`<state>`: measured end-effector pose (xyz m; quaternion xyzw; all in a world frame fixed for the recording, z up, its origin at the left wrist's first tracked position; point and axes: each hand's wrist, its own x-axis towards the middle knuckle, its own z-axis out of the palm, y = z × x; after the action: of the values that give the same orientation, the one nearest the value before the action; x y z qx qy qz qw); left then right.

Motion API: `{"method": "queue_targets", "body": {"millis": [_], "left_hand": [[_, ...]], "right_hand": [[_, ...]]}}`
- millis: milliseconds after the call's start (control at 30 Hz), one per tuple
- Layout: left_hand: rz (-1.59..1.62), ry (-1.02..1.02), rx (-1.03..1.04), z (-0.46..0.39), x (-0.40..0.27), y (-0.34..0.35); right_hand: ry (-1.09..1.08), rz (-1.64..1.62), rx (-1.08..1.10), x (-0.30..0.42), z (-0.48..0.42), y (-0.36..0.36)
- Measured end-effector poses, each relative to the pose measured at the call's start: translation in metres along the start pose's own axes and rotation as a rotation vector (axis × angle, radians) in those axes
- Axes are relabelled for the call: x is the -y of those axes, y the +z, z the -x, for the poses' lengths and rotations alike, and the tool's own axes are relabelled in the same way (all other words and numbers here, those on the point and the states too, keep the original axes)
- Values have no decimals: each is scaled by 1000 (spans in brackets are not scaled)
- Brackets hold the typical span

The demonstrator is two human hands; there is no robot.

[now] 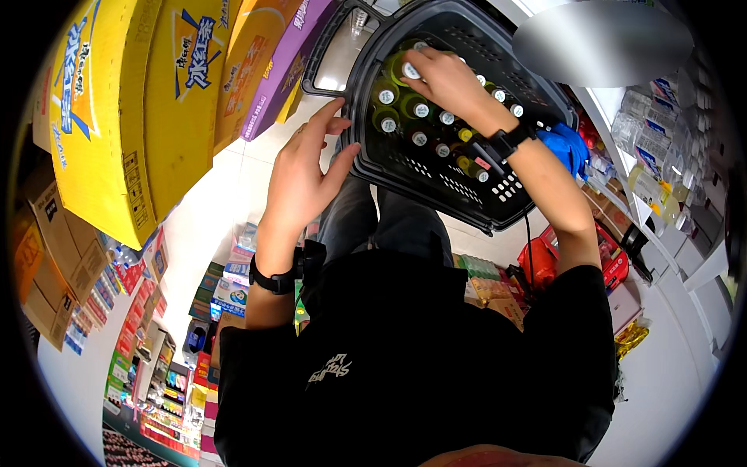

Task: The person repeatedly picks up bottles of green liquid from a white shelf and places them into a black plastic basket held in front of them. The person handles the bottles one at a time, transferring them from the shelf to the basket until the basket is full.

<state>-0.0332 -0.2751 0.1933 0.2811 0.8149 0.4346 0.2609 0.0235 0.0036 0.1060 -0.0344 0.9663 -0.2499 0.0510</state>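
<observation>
A black plastic shopping basket (373, 166) stands before me, holding several upright bottles with white caps and a few with yellow caps. My right hand (446, 79) reaches into it, thumb and fingers around the white cap of a green bottle (410, 70) near the far left corner. More green bottles (421, 110) stand close beside it. Just outside the basket's left rim is my left hand (315, 166), its fingers apart and nothing held; whether a fingertip touches the rim is unclear. Both wrists wear black straps with small devices.
Stacked yellow cartons (175, 117), with a purple carton (280, 70) behind, rise at the left. On the right, clear bottles (653, 134) line a white shelf. A blue plastic bag (565, 150) lies against the basket's right side, and a red bag (537, 262) sits lower down.
</observation>
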Motion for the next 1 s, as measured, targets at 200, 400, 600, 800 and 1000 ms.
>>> {"method": "queue_targets", "body": {"millis": [200,400,600,800,1000], "left_hand": [[-23,27,12,-7,-6,0],[-55,19,24,-7,-10,-9],[-81,63,-7,-6,-21,-26],[-28,133,-32,-4,-59,-42],[67,544,-99,-54,-174,-53]], "right_hand": [[115,159,251,-31,-13,57],[149,246,280,-60,-29,88],[166,189,470,-69,-34,76],[104,77,368,-27,10,-35],[-59,180,200,56,102,-210]]}}
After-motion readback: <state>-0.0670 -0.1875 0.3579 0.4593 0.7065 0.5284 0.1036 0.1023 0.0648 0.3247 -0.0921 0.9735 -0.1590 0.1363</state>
